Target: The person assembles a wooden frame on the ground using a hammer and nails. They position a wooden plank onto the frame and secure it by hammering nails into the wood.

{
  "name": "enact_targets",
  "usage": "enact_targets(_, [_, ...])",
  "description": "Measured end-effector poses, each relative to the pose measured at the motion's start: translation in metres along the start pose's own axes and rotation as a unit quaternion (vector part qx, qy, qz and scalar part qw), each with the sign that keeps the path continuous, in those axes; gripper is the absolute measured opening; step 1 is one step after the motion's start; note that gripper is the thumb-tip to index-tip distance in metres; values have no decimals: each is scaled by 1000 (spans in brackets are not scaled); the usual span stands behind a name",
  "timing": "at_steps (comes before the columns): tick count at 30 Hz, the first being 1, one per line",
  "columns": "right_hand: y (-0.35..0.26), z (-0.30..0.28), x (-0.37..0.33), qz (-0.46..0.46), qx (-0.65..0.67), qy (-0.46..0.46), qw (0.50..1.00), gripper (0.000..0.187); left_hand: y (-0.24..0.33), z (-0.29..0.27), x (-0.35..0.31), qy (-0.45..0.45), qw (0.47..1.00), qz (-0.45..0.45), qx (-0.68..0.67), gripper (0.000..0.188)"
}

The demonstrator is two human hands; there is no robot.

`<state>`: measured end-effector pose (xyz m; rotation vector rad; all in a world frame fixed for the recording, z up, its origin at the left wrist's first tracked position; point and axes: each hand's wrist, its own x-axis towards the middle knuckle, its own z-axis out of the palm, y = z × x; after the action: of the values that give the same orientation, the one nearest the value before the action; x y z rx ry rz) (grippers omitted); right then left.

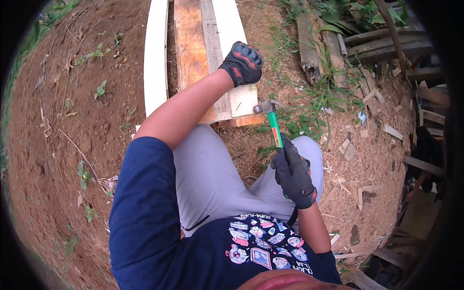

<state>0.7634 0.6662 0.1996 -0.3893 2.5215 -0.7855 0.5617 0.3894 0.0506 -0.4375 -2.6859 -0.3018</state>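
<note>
Slanting forward-left, a hammer (274,128) fills the gripping right hand (293,173), left hand (243,64) clenched.

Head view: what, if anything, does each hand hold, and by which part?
Right hand: the hammer, by its handle below the green section. Left hand, at a white board: cannot tell whether it holds anything.

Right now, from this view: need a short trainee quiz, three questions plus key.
1. Which hand grips the hammer?
2. True or false: the left hand is bare.
3. In the picture, where is the hammer relative to the two pale boards: A) left of both, B) right of both, C) between them?

Key: 1. The right hand. 2. False; it is gloved. 3. B.
</note>
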Motion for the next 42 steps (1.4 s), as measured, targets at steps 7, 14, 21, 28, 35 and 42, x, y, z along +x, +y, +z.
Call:
enact_targets(7, [-41, -17, 13, -51, -34, 4, 998, 56, 3, -15, -2, -19, 1000, -20, 5, 14])
enact_targets(14, [-50, -20, 21, -76, -54, 61, 994, 54, 2, -6, -3, 28, 999, 3, 18, 17])
enact_targets(21, [-45, -24, 27, -171, -169, 46, 970, 56, -1, 4, -3, 48, 998, 9, 31, 22])
enact_targets(28, [-88, -34, 17, -141, -67, 169, 973, 55, -5, 1, -6, 52, 998, 6, 30, 14])
enact_targets(35, [-63, -20, 18, -128, -130, 101, 978, 55, -2, -2, -4, 56, 998, -5, 10, 12])
enact_targets(42, [-42, -4, 19, -145, -244, 11, 959, 53, 8, -9, -1, 12, 999, -4, 29, 11])
